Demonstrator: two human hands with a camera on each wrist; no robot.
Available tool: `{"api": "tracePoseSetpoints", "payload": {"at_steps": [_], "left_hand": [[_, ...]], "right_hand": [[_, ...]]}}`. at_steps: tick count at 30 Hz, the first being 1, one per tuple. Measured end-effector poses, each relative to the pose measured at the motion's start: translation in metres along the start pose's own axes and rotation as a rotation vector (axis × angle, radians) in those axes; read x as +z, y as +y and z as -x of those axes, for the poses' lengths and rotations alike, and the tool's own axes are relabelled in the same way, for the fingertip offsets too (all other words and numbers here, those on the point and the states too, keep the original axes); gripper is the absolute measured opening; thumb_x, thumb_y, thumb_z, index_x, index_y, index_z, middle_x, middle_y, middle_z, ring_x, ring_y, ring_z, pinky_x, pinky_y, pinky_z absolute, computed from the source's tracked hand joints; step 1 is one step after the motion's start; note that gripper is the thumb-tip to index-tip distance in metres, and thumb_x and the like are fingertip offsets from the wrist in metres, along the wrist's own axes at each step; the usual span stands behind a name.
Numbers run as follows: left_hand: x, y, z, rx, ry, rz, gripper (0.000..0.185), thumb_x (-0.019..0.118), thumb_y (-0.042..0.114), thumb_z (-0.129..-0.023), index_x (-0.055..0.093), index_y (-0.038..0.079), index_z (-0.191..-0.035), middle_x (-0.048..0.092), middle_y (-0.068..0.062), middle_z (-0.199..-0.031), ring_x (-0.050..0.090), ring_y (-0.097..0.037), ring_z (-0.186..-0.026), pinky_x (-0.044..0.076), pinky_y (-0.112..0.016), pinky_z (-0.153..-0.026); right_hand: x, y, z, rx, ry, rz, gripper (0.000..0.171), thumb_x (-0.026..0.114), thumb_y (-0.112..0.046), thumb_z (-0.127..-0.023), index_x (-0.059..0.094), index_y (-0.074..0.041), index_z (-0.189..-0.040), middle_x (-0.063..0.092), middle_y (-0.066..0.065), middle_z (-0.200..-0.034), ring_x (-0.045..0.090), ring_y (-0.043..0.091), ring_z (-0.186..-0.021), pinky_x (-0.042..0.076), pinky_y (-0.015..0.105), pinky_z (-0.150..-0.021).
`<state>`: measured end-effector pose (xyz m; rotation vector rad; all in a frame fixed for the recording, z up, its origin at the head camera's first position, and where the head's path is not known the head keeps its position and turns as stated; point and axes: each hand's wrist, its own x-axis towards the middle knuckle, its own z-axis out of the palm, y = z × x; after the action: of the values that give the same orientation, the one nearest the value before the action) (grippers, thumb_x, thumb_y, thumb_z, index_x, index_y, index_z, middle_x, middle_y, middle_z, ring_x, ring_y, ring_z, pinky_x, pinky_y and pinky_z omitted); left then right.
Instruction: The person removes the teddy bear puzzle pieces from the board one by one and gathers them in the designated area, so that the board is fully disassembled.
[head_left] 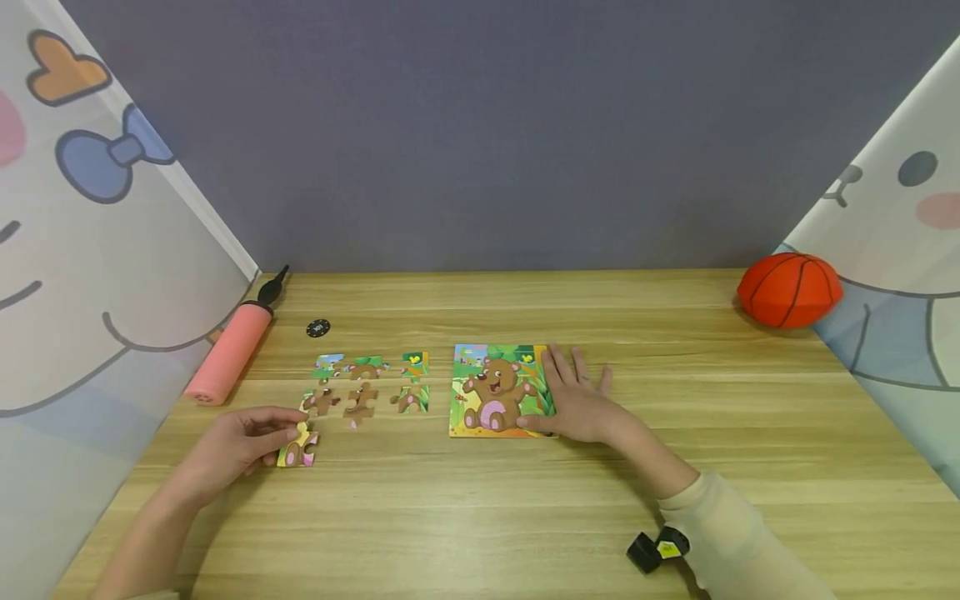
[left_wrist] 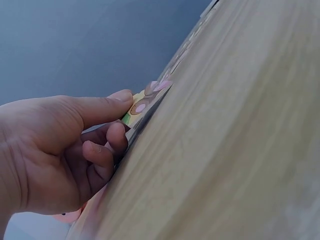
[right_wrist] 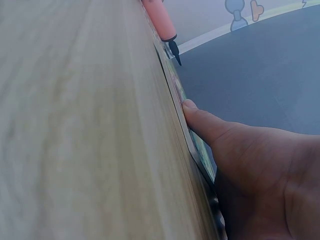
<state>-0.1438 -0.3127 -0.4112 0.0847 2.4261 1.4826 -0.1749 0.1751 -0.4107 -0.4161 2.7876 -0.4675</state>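
At the left of the table my left hand (head_left: 238, 443) pinches a jigsaw piece (head_left: 294, 455) showing a brown bear's foot. In the left wrist view, the thumb lies on top of this piece (left_wrist: 141, 107), tilted close over the wood. Several other jigsaw pieces (head_left: 360, 402) lie loosely spaced in rows just beyond it, with bits of bear and greenery. Right of them lies a square bear picture board (head_left: 492, 392). My right hand (head_left: 583, 408) rests on its right edge with fingers spread, and the thumb presses its lower right part, as the right wrist view also shows.
A pink hand pump (head_left: 234, 354) with a black nozzle lies along the left edge. Near it is a small round black disc (head_left: 318, 327). A red-orange ball (head_left: 791, 290) with black lines sits at the back right. A grey wall (head_left: 495, 133) closes off the table's back.
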Motion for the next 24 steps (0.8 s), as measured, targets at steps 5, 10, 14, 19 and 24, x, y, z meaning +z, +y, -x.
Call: {"api": "tracePoseSetpoints", "payload": {"at_steps": [5, 10, 14, 19, 24], "left_hand": [[0.001, 0.001, 0.0, 0.008, 0.015, -0.009, 0.036, 0.071, 0.02, -0.097, 0.066, -0.004, -0.124, 0.061, -0.003, -0.083, 0.052, -0.011, -0.064, 0.041, -0.024, -0.049], [0.002, 0.004, 0.0, -0.001, 0.048, -0.026, 0.038, 0.07, 0.025, -0.098, 0.066, -0.001, -0.125, 0.063, -0.003, -0.089, 0.052, -0.012, -0.064, 0.041, -0.025, -0.047], [0.004, 0.011, -0.002, -0.002, 0.053, -0.036, 0.04, 0.069, 0.028, -0.099, 0.065, 0.0, -0.127, 0.062, -0.005, -0.089, 0.051, -0.013, -0.062, 0.041, -0.027, -0.047], [0.012, 0.022, -0.005, 0.025, 0.004, 0.01, 0.04, 0.067, 0.028, -0.099, 0.064, 0.0, -0.128, 0.062, -0.008, -0.082, 0.047, -0.015, -0.054, 0.043, -0.031, -0.048], [0.026, 0.033, -0.014, 0.024, -0.06, 0.085, 0.042, 0.07, 0.027, -0.098, 0.063, -0.002, -0.127, 0.06, -0.014, -0.079, 0.049, -0.017, -0.054, 0.051, -0.034, -0.05]], "right_hand": [[0.0, 0.0, -0.001, -0.001, 0.001, -0.005, 0.119, 0.059, -0.074, -0.088, 0.0, -0.002, -0.161, -0.01, 0.016, -0.167, -0.014, 0.044, -0.149, -0.013, 0.08, -0.103], [-0.001, 0.0, 0.0, -0.002, 0.0, -0.011, 0.118, 0.059, -0.073, -0.088, 0.0, -0.002, -0.161, -0.01, 0.016, -0.167, -0.014, 0.045, -0.149, -0.014, 0.08, -0.102], [-0.001, 0.0, 0.001, -0.003, -0.003, -0.016, 0.118, 0.059, -0.073, -0.088, 0.0, -0.002, -0.161, -0.01, 0.016, -0.167, -0.015, 0.045, -0.149, -0.014, 0.08, -0.102], [0.0, -0.001, 0.001, 0.0, -0.006, -0.013, 0.118, 0.059, -0.074, -0.088, -0.002, -0.004, -0.161, -0.011, 0.014, -0.167, -0.015, 0.044, -0.149, -0.015, 0.08, -0.102], [-0.001, -0.001, 0.001, 0.006, -0.006, -0.011, 0.117, 0.06, -0.072, -0.088, -0.001, -0.003, -0.161, -0.01, 0.015, -0.168, -0.014, 0.044, -0.149, -0.013, 0.08, -0.103]]}}
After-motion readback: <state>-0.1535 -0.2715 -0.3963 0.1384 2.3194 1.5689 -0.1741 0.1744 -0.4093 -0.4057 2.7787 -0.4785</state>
